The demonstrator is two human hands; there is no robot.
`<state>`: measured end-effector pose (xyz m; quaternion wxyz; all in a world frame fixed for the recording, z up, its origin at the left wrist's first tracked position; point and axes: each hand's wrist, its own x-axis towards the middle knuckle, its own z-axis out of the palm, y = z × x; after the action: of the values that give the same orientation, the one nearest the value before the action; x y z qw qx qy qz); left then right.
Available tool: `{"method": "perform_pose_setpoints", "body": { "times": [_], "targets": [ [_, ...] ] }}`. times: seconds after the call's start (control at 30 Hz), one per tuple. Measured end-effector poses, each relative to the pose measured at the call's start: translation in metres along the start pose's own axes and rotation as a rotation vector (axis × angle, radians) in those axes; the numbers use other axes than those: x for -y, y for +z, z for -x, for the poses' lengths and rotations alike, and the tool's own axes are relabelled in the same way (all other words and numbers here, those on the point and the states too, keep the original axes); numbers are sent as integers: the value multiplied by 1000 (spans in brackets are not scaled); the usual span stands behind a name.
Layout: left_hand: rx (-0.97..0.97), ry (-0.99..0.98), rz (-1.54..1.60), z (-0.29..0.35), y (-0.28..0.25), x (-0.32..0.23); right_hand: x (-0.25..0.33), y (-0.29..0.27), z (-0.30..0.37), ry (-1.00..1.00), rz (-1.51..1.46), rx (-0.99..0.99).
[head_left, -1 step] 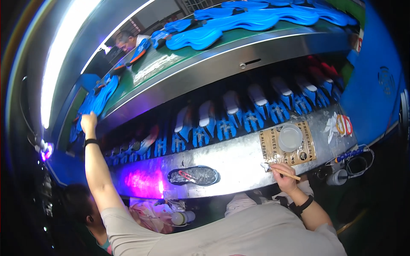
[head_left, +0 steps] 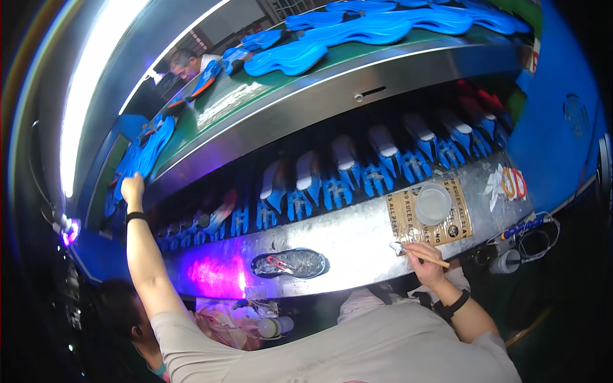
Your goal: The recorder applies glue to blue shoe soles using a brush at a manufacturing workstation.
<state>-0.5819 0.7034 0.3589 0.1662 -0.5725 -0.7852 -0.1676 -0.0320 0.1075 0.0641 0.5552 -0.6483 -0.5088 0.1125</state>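
Note:
My left hand (head_left: 133, 188) is stretched far up to the left, with a black band on its wrist. Its curled fingers are at the near end of a blue shoe sole (head_left: 142, 156) on the green upper belt (head_left: 242, 96). I cannot see whether it grips the sole. My right hand (head_left: 426, 260) holds a small wooden-handled brush (head_left: 418, 252) low over the steel ledge (head_left: 357, 239). The bristles sit at the edge of a brown cardboard pad (head_left: 403, 214), which carries a round clear dish (head_left: 433, 203). A dark shoe sole (head_left: 288, 263) lies flat on the ledge, to the left of my right hand.
Under the belt runs a row of shoes on blue holders (head_left: 348, 172). More blue soles (head_left: 357, 32) ride the belt, and another person (head_left: 185, 62) stands at its far side. A seated person (head_left: 128, 316) is at my lower left. Cables and a tape roll (head_left: 520, 242) lie at the right.

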Motion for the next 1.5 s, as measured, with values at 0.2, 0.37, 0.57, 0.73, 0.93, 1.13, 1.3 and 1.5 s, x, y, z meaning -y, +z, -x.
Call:
{"method": "perform_pose_setpoints", "body": {
  "times": [0.2, 0.37, 0.57, 0.73, 0.93, 1.13, 1.3, 1.5],
  "targets": [
    [-115, -122, 537, -3, 26, -18, -1, 1, 3, -2, 8, -7],
    [254, -206, 1474, 62, -9, -87, -4, 2, 4, -25, 28, -19],
    [273, -162, 1556, 115, -53, -151, 0, -1, 5, -6, -22, 26],
    [332, -31, 1597, 127, -51, -172, 16, -11, 7, 54, -73, 54],
    [-397, 594, 1112, 131, -20, -104, 44, -56, -21, 17, 50, -40],
    [-43, 30, 2156, 276, -89, -108, 39, -104, -73, 165, 218, -150],
    [599, -96, 1886, 403, -63, -120, 29, -108, -93, 199, 395, -69],
    [1370, 26, 1804, 540, 11, -121, 16, -100, -100, 191, 531, 81]
  ]
}}
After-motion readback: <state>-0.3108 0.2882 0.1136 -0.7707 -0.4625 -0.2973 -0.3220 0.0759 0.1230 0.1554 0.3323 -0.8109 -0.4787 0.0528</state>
